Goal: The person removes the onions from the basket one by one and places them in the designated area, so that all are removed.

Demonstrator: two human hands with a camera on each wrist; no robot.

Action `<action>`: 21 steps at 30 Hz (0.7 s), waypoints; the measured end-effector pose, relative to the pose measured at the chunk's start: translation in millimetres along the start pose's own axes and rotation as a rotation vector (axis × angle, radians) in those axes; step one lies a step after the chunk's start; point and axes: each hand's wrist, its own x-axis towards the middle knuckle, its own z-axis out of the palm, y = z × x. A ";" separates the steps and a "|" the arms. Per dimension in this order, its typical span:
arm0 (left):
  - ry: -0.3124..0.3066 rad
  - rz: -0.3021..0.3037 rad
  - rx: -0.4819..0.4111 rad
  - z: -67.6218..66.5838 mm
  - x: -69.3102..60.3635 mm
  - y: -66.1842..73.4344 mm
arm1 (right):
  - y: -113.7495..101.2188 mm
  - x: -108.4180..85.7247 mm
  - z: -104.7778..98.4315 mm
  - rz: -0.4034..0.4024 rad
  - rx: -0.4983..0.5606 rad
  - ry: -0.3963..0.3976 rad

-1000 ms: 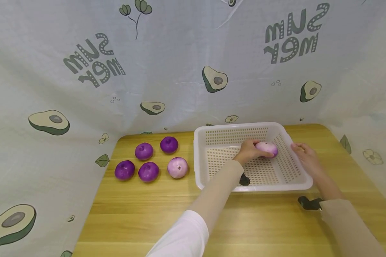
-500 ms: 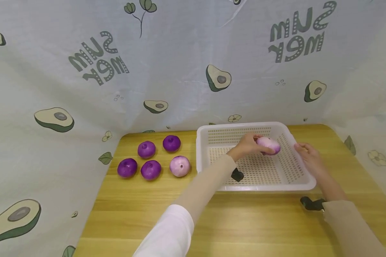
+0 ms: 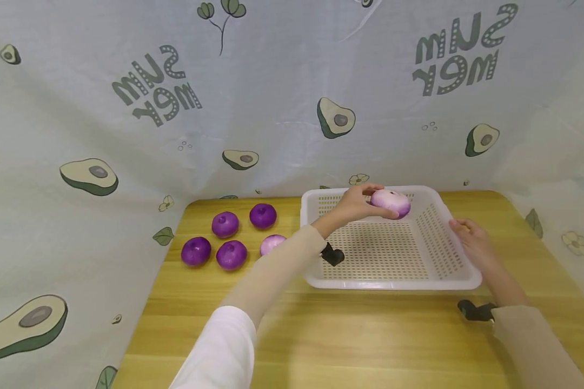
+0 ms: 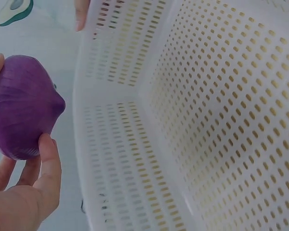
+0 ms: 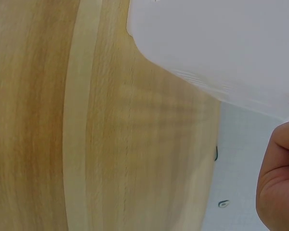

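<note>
My left hand [image 3: 355, 204] grips a red onion [image 3: 391, 202] between thumb and fingers, up over the back part of the white plastic basket [image 3: 394, 284]. In the left wrist view the onion [image 4: 26, 108] shows its purple side and pointed tip, apart from the basket's wall. My right hand [image 3: 477, 246] holds the basket's right rim, thumb at the edge and fingers curled on the outer side. The right wrist view catches part of that hand [image 5: 279, 178] beside the basket's outer wall [image 5: 221, 43]. No other onion shows inside the basket.
Several onions [image 3: 231, 255] sit on the wooden table [image 3: 350, 335] left of the basket. One paler onion [image 3: 271, 244] is partly hidden behind my left forearm. A printed cloth [image 3: 272, 97] hangs behind the table and along its sides.
My left hand has lifted the onion from low in the basket, up and to the left. My right hand stays at the basket's right rim. The head view has shifted slightly.
</note>
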 end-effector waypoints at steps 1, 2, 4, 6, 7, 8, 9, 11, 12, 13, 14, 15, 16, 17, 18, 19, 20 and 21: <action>0.001 0.009 0.006 -4.7 -2.7 1.4 | 0.3 0.1 -0.1 0.002 0.002 -0.002; 0.003 0.020 0.010 -9.3 -5.3 2.6 | 0.5 0.3 -0.2 0.003 0.004 -0.005; 0.006 0.032 0.009 -18.0 -11.1 4.9 | 1.0 0.8 -0.4 0.001 0.000 -0.006; 0.008 0.047 0.000 -26.0 -17.0 7.0 | 1.4 1.7 -0.5 -0.002 -0.012 -0.010; 0.005 0.052 -0.009 -29.6 -20.2 7.8 | 1.5 2.1 -0.6 -0.001 -0.020 -0.010; 0.002 0.057 -0.025 -32.9 -23.3 8.4 | 1.5 2.6 -0.6 -0.001 -0.028 -0.008; 0.001 0.061 -0.038 -36.1 -26.7 9.1 | 1.5 3.0 -0.5 0.000 -0.039 -0.008; -0.005 0.065 -0.071 -42.0 -33.9 9.9 | 1.6 3.7 -0.6 0.002 -0.060 -0.006; -0.009 0.069 -0.085 -44.8 -37.8 10.2 | 1.7 4.0 -0.5 0.001 -0.072 -0.004; -0.011 0.073 -0.095 -47.6 -41.7 10.6 | 1.9 4.2 -0.7 0.002 -0.074 -0.005; -0.012 0.078 -0.105 -50.2 -45.5 10.8 | 2.1 4.3 -0.8 0.001 -0.074 -0.006; -0.016 0.084 -0.114 -52.9 -49.9 11.2 | 2.6 4.5 -1.1 0.004 -0.075 -0.007; -0.020 0.086 -0.122 -55.7 -54.4 11.8 | 3.1 4.7 -1.4 0.004 -0.072 -0.006; -0.021 0.088 -0.127 -58.6 -59.0 12.6 | 3.7 4.9 -1.5 0.004 -0.076 -0.006; -0.023 0.094 -0.133 -61.3 -63.1 13.0 | 4.2 5.1 -1.8 0.003 -0.077 -0.005; -0.021 0.094 -0.133 -64.3 -67.3 13.4 | 4.9 5.4 -2.2 0.004 -0.070 -0.007; -0.020 0.091 -0.135 -67.3 -71.7 13.8 | 5.4 5.7 -2.4 0.005 -0.069 -0.003; -0.020 0.088 -0.134 -70.3 -76.1 14.3 | 5.9 5.9 -2.8 0.005 -0.068 -0.003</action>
